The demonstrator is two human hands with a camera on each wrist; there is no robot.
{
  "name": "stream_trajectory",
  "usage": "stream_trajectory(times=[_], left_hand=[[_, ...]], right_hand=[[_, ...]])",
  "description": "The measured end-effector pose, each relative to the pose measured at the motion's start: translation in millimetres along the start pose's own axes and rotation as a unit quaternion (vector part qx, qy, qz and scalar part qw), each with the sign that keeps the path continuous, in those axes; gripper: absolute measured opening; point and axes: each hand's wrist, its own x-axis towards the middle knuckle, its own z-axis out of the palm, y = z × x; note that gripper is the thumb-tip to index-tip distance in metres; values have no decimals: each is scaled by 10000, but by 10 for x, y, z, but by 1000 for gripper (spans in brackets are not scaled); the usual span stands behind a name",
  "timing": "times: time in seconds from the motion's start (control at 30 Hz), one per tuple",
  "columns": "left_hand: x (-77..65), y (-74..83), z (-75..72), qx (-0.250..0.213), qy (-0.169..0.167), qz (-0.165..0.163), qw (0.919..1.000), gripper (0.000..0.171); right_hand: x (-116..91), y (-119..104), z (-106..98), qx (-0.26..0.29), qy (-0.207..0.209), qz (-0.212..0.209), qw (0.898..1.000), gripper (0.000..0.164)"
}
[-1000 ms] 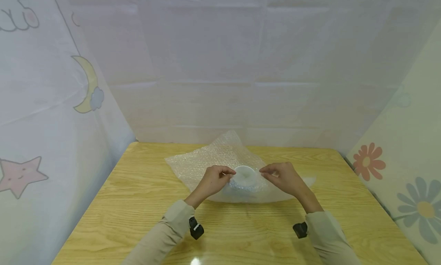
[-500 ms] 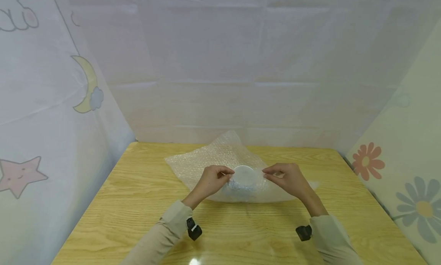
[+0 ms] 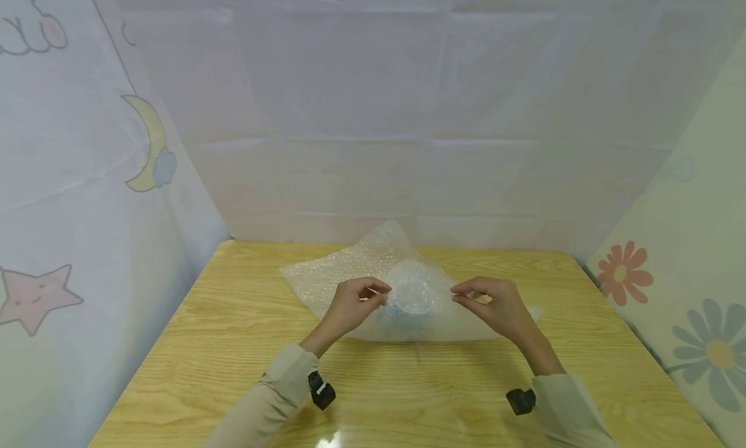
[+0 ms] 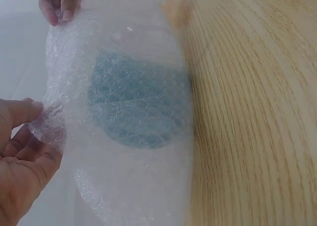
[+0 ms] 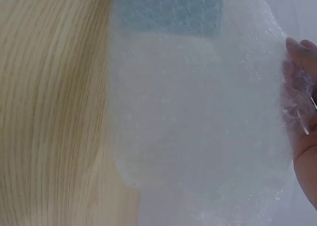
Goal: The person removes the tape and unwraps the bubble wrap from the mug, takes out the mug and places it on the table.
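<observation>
A sheet of clear bubble wrap (image 3: 344,270) lies on the table, its near part folded up over a round vessel (image 3: 414,298) with a whitish round top. Through the wrap in the left wrist view, the side of the vessel (image 4: 141,104) looks blue-green and curved. My left hand (image 3: 357,302) pinches the raised edge of the wrap to the left of the vessel. On the other side my right hand (image 3: 492,303) pinches the same edge between thumb and fingers. The layer stretched between both hands blurs the vessel's outline.
A light wood-grain table (image 3: 245,344) carries everything. Pale printed cloth (image 3: 373,111) hangs behind it and at both sides. Black wrist cameras sit at both beige cuffs.
The hands have moved a little farther apart, left hand leftward and right hand rightward. The wrap edge between them now covers the vessel's top, which showed more plainly before.
</observation>
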Motion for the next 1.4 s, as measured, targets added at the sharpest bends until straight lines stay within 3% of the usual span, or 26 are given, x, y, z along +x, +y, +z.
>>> stream_trajectory(times=[0.3,0.5,0.87,1.2,1.4], left_hand=[[-49,11,-2,-341,168,227,9990,25],[-95,40,-3,-340,201,253,9989,44],[-187,74,-29,-62,75,381,9992,18],[-248,91,-52,-47,-232,578,9980,18],[-313,98,-76,35,-526,714,9961,20]], right_hand=[[-83,-5,1,78,366,-649,9972,37],[-140,-74,-18,-32,455,-361,9983,54],[-261,-130,-59,-81,366,-145,9992,46],[-357,-164,-115,-45,-170,253,9995,36],[-351,-215,-132,92,-474,156,9987,32]])
